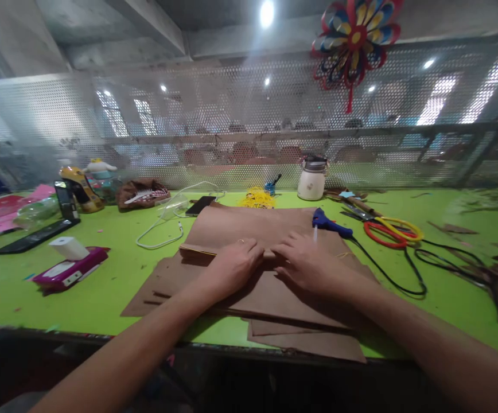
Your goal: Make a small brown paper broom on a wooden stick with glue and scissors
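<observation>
A brown kraft paper sheet (249, 221), its near edge folded over, lies on a loose stack of brown paper (287, 298) in front of me. My left hand (238, 261) has its fingers closed at the folded edge. Close beside it on the right, my right hand (303, 261) is bent over the same edge, thumb and fingers around the fold. The paper just under both palms is hidden. A blue glue gun (330, 223) rests on the paper's far right corner, beyond my right hand, its cord trailing right.
Scissors with red and yellow handles (393, 230) lie to the right. A purple power strip (70, 268) with a white charger sits left. Along the back are a white jar (312, 179), yellow shredded paper (256, 198), a phone (201, 205) and a white cable (158, 246).
</observation>
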Demonstrator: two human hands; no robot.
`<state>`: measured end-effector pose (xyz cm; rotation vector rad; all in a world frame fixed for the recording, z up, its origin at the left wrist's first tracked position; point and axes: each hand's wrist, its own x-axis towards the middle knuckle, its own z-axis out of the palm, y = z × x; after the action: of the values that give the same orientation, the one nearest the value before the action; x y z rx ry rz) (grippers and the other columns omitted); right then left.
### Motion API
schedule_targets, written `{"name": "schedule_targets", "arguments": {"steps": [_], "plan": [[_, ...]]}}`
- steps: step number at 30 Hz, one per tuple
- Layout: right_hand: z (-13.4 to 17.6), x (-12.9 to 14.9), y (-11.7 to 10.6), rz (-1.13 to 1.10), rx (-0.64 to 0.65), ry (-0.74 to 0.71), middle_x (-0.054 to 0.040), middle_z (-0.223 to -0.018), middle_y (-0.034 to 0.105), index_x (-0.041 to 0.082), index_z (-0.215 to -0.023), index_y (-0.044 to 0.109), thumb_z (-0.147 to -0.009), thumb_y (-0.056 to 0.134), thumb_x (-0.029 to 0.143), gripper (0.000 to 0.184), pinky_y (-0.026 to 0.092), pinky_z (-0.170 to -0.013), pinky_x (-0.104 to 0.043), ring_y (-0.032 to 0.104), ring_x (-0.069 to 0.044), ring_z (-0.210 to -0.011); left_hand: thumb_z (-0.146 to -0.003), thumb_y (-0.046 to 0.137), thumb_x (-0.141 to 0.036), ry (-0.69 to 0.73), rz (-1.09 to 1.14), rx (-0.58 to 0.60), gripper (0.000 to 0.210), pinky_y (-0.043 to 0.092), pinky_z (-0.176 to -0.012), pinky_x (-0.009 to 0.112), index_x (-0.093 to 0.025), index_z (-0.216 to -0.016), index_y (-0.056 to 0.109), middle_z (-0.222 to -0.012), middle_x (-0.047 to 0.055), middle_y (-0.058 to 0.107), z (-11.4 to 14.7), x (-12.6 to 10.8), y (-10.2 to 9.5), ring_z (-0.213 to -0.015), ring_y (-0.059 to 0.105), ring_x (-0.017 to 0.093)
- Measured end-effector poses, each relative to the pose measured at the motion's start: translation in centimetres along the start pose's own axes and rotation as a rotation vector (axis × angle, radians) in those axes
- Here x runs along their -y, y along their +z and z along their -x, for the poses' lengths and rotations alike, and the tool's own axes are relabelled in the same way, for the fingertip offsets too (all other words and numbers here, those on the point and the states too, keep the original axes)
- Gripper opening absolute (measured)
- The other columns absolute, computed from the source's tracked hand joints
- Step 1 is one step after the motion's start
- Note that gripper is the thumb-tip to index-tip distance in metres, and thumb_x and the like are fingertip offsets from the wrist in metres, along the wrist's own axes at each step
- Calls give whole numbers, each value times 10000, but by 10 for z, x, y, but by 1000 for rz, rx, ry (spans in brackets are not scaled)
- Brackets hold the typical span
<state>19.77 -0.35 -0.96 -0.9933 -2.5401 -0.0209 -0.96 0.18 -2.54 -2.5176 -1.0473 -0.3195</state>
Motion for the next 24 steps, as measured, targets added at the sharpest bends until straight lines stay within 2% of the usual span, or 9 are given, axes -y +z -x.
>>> {"name": "schedule_targets", "arguments": {"steps": [6, 8, 10, 12, 14, 16, 18, 20, 24], "plan": [[-2, -2, 18, 61, -10, 66, -102, -882, 637, 142, -936, 605, -895, 459, 199, 162, 405, -710, -301, 577, -194, -809, -879, 420, -153, 3, 28, -44, 142, 447, -747, 352, -140, -916, 557, -883, 80, 580, -2, 2, -12, -813, 528, 206], [-3, -4, 16, 53, -34, 85, -97, -884, 639, 144, -929, 595, -885, 470, 183, 138, 399, -694, -289, 581, -191, -802, -866, 447, -148, 2, 50, -175, 178, 428, -841, 395, -141, -1003, 561, -988, 105, 579, -2, 1, -21, -930, 519, 224], [-4, -6, 14, 28, -77, 120, -93, -890, 642, 148, -932, 584, -894, 453, 191, 143, 396, -690, -284, 582, -188, -803, -850, 495, -177, -40, 110, -384, 250, 382, -926, 434, -147, -1091, 552, -1132, 133, 544, 0, -3, -31, -1069, 471, 247], [-5, -8, 12, -13, -121, 157, -90, -877, 643, 150, -917, 576, -916, 410, 210, 176, 393, -689, -285, 578, -184, -791, -835, 525, -202, -112, 271, -533, 197, 400, -904, 408, -151, -1011, 599, -1022, 108, 582, 3, -8, -39, -992, 507, 221], [-6, -8, 11, -67, -147, 176, -90, -863, 643, 149, -898, 574, -923, 383, 215, 203, 391, -691, -292, 567, -185, -773, -844, 511, -238, -238, 584, -415, 150, 450, -789, 342, -151, -845, 633, -850, 73, 603, 4, -13, -43, -838, 550, 183], [-7, -7, 9, -140, -165, 184, -97, -885, 641, 151, -915, 579, -921, 374, 209, 213, 390, -711, -305, 559, -190, -783, -844, 504, -284, -370, 969, -92, 203, 466, -683, 303, -147, -790, 645, -756, 59, 618, 2, -18, -43, -714, 570, 158], [-7, -4, 6, -233, -181, 208, -105, -901, 637, 162, -929, 589, -914, 375, 212, 220, 391, -729, -323, 554, -199, -797, -826, 525, -307, -512, 1348, 104, 212, 475, -658, 293, -135, -858, 645, -767, 67, 641, -2, -21, -40, -680, 587, 147], [-7, 2, 1, -376, -193, 236, -107, -901, 633, 181, -927, 602, -902, 398, 229, 212, 393, -742, -341, 548, -212, -810, -789, 582, -305, -629, 1592, 101, 228, 480, -680, 290, -138, -938, 622, -844, 79, 645, -8, -22, -38, -742, 603, 150], [-8, 15, -14, -643, -167, 232, -86, -925, 618, 212, -939, 605, -868, 478, 303, 172, 421, -701, -319, 541, -199, -788, -745, 645, -303, -712, 1743, -34, 243, 479, -692, 278, -158, -930, 586, -945, 85, 625, -19, -20, -37, -842, 598, 158]]}}
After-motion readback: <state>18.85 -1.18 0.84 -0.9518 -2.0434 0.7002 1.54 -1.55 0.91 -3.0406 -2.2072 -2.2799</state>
